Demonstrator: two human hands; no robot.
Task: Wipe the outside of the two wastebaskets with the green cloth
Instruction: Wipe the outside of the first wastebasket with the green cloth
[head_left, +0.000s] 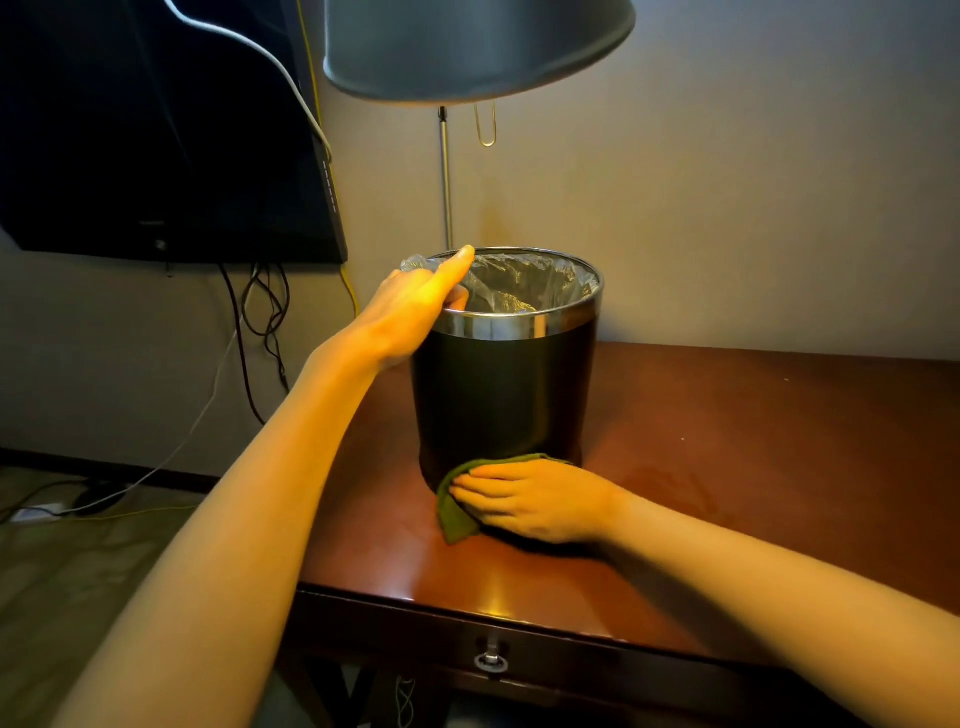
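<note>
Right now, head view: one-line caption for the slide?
Left hand grips the black wastebasket rim; right hand presses the green cloth against its base.

The right hand (540, 501) hides most of the green cloth (454, 514); the top edge crops the lampshade (467, 47).

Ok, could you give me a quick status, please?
Left hand grips black wastebasket rim. Right hand presses green cloth to its base. Nothing blocking.

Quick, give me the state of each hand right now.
Left hand: grips the wastebasket by its rim, fingers curled inside.
Right hand: open, fingers fairly straight, pressing the green cloth against the wastebasket's base.
</note>
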